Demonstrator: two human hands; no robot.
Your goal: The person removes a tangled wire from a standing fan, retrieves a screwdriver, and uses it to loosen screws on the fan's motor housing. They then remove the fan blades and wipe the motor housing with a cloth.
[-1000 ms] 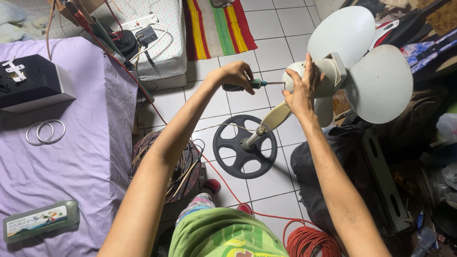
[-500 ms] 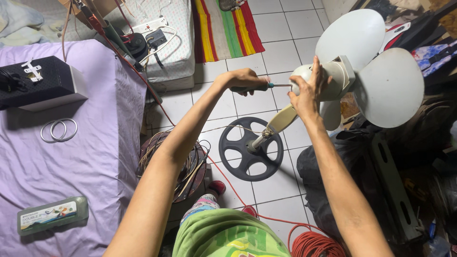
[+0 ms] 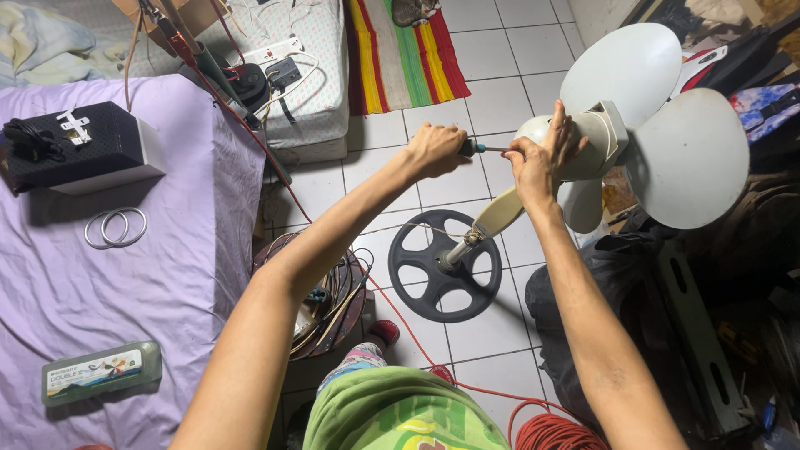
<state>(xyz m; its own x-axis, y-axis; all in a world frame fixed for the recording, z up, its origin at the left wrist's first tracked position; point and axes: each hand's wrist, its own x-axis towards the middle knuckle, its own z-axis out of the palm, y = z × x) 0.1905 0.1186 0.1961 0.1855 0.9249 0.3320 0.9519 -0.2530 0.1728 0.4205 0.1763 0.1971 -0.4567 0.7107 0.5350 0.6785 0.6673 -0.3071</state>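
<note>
now screwdriver (image 3: 477, 148) against fan motor (image 3: 575, 142)

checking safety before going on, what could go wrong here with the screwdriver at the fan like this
1. The screwdriver tip sits right beside the fingers of the right hand gripping the motor housing; a slip from the left hand could jab them.
2. The bare fan blades have no guard and could knock the wrist if they turn.
3. The fan leans on its stand above the round base; pushing could tip it.
</note>
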